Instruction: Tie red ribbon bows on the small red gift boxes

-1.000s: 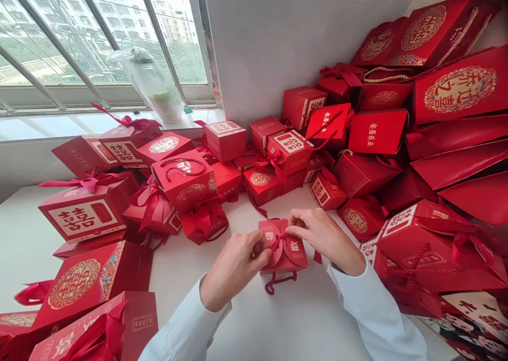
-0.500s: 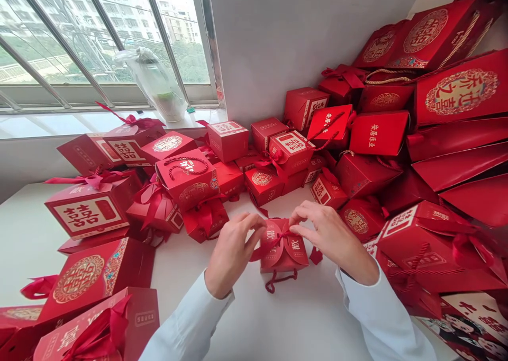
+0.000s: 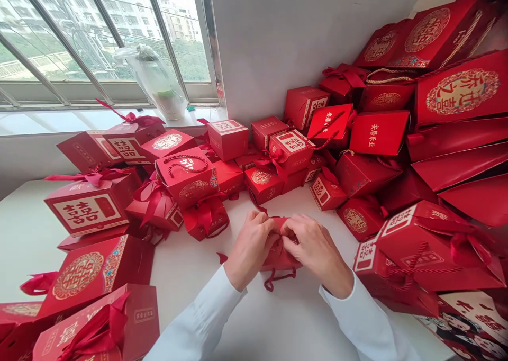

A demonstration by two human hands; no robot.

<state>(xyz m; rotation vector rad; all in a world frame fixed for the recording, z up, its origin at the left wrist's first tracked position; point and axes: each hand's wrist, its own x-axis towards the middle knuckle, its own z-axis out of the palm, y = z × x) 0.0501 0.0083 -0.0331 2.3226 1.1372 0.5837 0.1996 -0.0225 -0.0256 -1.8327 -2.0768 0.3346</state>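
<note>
A small red gift box (image 3: 278,260) stands on the white table in front of me, its twisted cord handle (image 3: 273,281) lying at the near side. My left hand (image 3: 254,247) is closed in a pinch over the left of the box top. Close beside it, my right hand (image 3: 313,247) pinches over the right of the top. Both sets of fingertips meet at the red ribbon, whose knot they mostly cover. One ribbon end (image 3: 223,258) sticks out to the left of my left wrist.
Red gift boxes with ribbons (image 3: 89,205) crowd the left. Several more (image 3: 291,152) line the wall behind. Large red gift bags (image 3: 460,93) and boxes pile up on the right. A plastic-bagged cup (image 3: 164,93) stands on the sill by the barred window.
My hands have moved inward from the two sides of the box top and now meet over its middle, covering the knot. The box has stayed in place.
</note>
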